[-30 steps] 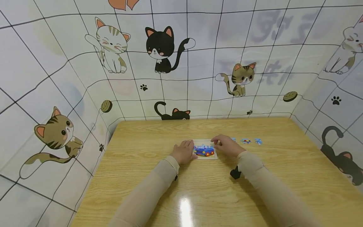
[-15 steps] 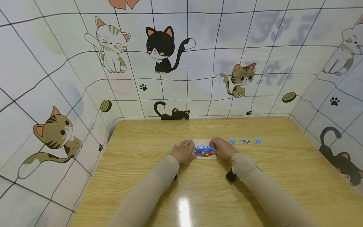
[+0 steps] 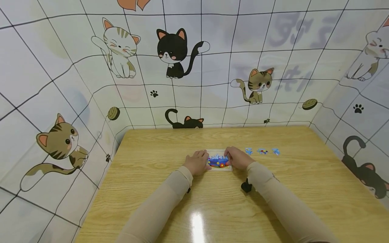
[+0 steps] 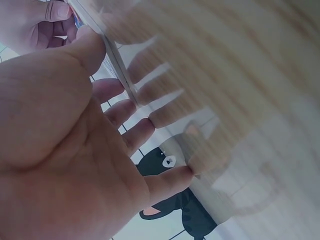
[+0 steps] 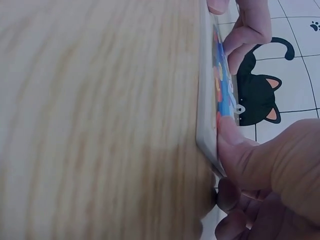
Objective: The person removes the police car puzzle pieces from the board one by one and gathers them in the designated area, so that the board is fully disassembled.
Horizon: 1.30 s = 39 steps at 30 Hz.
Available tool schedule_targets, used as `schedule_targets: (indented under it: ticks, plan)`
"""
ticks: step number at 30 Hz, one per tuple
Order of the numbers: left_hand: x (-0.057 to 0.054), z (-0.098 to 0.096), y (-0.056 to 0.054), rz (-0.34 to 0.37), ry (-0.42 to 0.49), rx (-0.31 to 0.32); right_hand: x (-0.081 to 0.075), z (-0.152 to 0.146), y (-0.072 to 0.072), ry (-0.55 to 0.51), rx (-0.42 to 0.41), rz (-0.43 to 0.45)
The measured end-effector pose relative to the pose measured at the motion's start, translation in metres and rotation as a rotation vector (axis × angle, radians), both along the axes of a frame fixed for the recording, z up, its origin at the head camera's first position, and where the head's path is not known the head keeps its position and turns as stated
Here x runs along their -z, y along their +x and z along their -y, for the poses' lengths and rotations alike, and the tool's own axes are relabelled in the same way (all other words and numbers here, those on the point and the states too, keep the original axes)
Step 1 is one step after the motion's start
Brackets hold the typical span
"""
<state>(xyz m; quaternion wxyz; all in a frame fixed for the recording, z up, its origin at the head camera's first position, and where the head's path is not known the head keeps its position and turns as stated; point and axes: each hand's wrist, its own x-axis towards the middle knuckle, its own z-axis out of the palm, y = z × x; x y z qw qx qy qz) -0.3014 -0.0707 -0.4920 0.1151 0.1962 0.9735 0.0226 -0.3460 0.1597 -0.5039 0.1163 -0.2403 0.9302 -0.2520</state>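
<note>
A small jigsaw puzzle (image 3: 218,162) with a blue vehicle picture lies in a pale frame tray (image 3: 220,169) on the wooden table. My left hand (image 3: 197,163) rests along the tray's left side, thumb at the near corner. In the left wrist view its fingers (image 4: 137,135) are extended, with fingertips at the tray edge and the tabletop. My right hand (image 3: 239,158) is at the puzzle's right edge, thumb and forefinger bent down together over a puzzle piece, mostly hidden under them. The right wrist view shows the right thumb (image 5: 230,135) pressed on the picture.
Loose blue puzzle pieces lie in a row right of the tray: a near one (image 3: 249,151), a middle one with red and yellow (image 3: 262,151), and a far one (image 3: 276,151). A cat-print cloth (image 3: 212,101) encloses the table's back and sides.
My right hand has moved slightly left and down from above the tray's upper right corner onto the puzzle's right edge, uncovering the nearest loose piece. My left hand stays in place.
</note>
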Motion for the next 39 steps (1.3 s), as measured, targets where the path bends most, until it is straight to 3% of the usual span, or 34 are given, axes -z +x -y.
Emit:
schedule_targets:
  ticks: [6, 14, 28, 39]
  plan:
    - [0.004, -0.005, -0.002, 0.009, 0.001, -0.020, -0.001, -0.001, 0.001, -0.016, -0.007, -0.001]
    - [0.002, -0.009, 0.002, 0.001, -0.083, 0.014, -0.001, -0.002, 0.003, -0.019, -0.041, -0.045]
    - [0.001, -0.011, 0.004, -0.002, -0.113, 0.011, -0.004, -0.003, -0.007, -0.082, -0.034, 0.134]
    - [0.003, -0.009, 0.002, 0.006, -0.098, 0.005, -0.016, -0.002, -0.004, -0.060, -0.054, 0.090]
